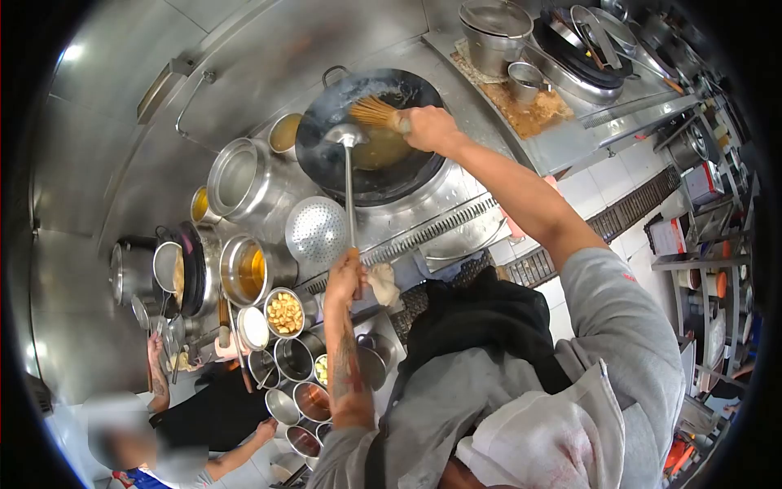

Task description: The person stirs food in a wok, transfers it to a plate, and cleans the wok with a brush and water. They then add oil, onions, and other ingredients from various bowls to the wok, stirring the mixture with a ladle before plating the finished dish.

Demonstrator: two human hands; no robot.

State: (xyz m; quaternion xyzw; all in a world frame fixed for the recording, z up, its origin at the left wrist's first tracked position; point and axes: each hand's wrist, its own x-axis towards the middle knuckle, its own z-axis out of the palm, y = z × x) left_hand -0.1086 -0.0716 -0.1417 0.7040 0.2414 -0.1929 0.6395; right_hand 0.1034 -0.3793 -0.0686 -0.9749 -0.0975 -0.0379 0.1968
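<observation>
My right hand [433, 130] is closed around a bamboo wok brush [376, 112], its bristles inside the black wok [423, 175]. Cloudy, yellowish liquid [381, 151] lies in the wok's bottom, with steam or foam along its far side. My left hand [345, 277] grips the handle of a long metal ladle [350, 183]. The ladle's bowl is over the wok, left of the brush. A pale crumpled cloth [381, 284] is beside my left hand. Just above that hand, a round perforated strainer [316, 231] rests near the wok's edge.
Left of the wok stand a large metal pot [236, 179] and a pot of amber liquid [248, 273]. Several ingredient containers [285, 313] line my left side. A co-worker's hand [265, 430] is near them. Another stove with a stacked wok [578, 61] is at the upper right.
</observation>
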